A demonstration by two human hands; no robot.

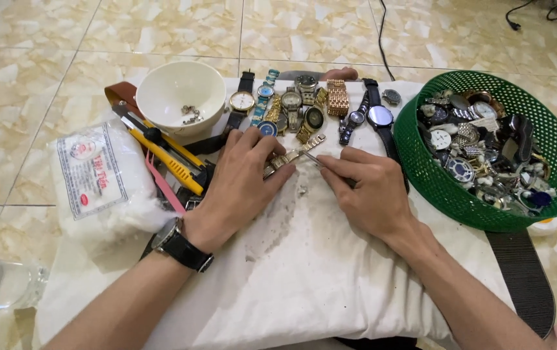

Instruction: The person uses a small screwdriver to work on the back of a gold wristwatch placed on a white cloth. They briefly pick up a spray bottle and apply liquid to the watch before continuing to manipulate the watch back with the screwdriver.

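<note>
We press our left hand (pixel 243 178), fingers curled, down on a gold watch band (pixel 294 155) lying on the white cloth (pixel 317 266). Our right hand (pixel 366 191) pinches a thin metal tool (pixel 312 157) whose tip touches the band, between the white bowl (pixel 181 97) and green basket (pixel 447 188).

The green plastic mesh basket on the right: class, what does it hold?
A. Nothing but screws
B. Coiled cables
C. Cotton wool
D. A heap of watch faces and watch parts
D: the green plastic mesh basket is piled with a heap of round watch faces and metal watch parts.
</note>
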